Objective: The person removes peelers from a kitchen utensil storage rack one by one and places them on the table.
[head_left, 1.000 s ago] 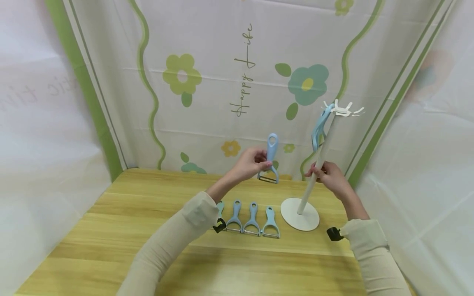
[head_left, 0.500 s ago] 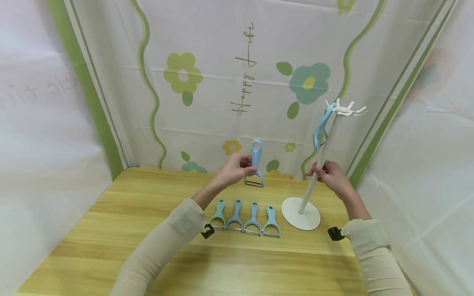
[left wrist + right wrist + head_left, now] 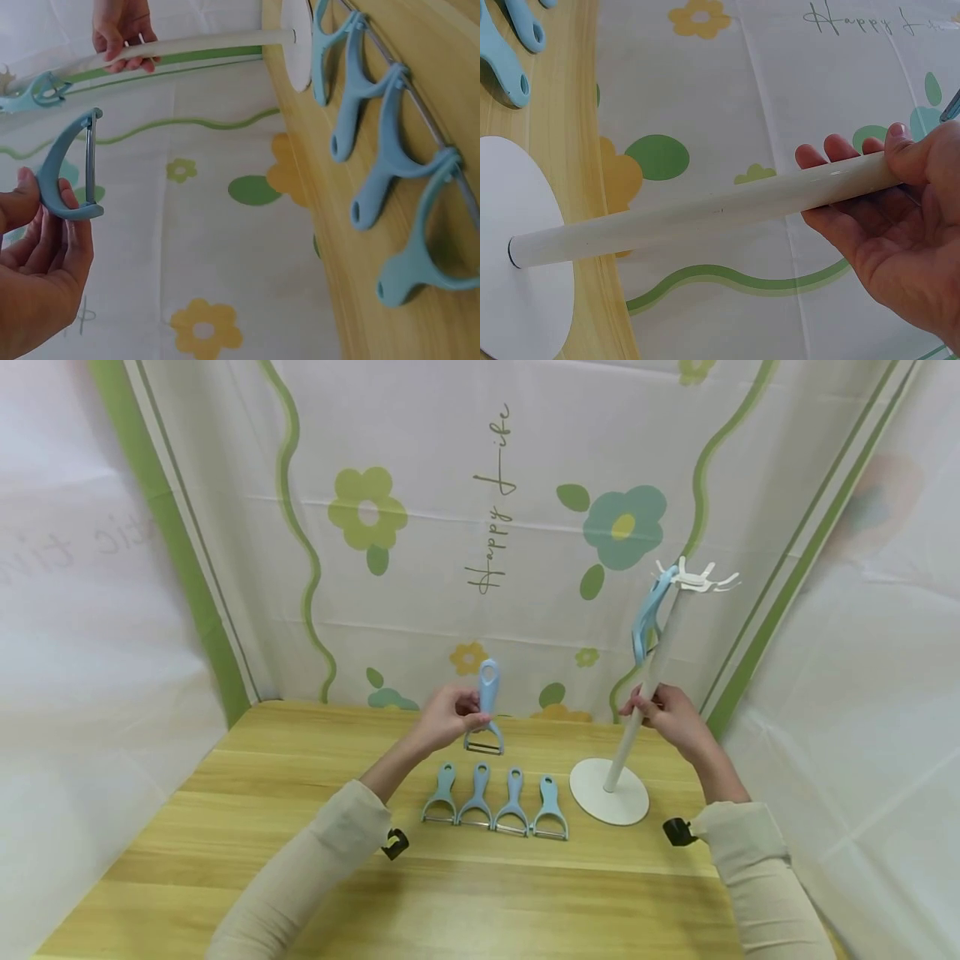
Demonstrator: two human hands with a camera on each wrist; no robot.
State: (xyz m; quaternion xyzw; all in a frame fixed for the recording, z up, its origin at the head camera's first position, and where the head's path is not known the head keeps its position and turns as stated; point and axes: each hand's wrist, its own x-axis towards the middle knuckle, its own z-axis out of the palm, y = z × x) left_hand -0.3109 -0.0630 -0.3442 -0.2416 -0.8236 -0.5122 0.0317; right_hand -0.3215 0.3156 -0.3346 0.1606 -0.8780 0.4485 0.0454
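L hand [image 3: 444,722] is pinching a light-blue peeler [image 3: 488,691] btwn thumb & fingers, low on the handle near the neck; that grip is closing no wider than the handle's thickness & isn't holding anything else. The peeler is sitting at the fingertips, on the R side of the L hand, clear of the desk [image 3: 300,777]. Its long axis is running approx. vert.: holed end is pointing up, blade end down, blade lying roughly crosswise.

R hand [image 3: 670,714] is gripping the pole [image 3: 627,744] of a white stand partway up, thumb on one side, fingers curling round the other; that grip is opening only as wide as the pole. The round base [image 3: 585,789] is resting on the desk, & the pole is looking tilted in the head view.

Key relation: held peeler is standing well apart from the hooks [image 3: 696,582], which are lying up & to the R of it; R hand is being the nearer one to them, below on the pole. Blue peeler(s) [image 3: 651,610] are hanging on the L side of the hooks, exact no. unclear b/c of overlap.

Four other peelers [image 3: 513,789] are lying in a row on the desk, nearer the person than the held one, holed ends pointing away, w/ the L hand nearer the row's L end.
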